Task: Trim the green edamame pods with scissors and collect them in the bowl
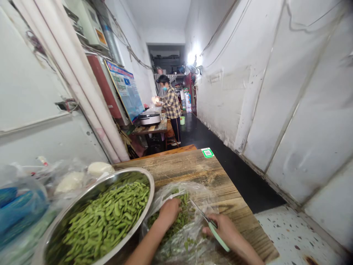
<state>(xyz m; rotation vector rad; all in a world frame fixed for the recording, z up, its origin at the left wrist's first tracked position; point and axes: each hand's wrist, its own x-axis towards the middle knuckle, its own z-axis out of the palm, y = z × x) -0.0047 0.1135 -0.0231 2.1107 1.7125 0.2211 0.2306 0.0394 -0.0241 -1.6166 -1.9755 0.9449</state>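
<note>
My right hand (224, 230) grips a pair of scissors (220, 238) with pale green handles, the blades pointing up and left over a clear plastic bag (204, 191). Reaching over the same bag, my left hand (170, 212) has its fingers curled in; what they hold is hidden. Small green bits and pods (185, 217) lie in the spread bag beneath both hands. Left of my left forearm stands a large metal bowl (151, 184), filled with green soybean pods (110, 217).
Plastic bags, one with blue contents (19, 206), and pale bundles (99, 168) crowd the left. A QR code card (207, 152) lies at the wooden table's (234, 206) far corner. Farther back, a person in a checked shirt (173, 103) stands by another table (154, 129).
</note>
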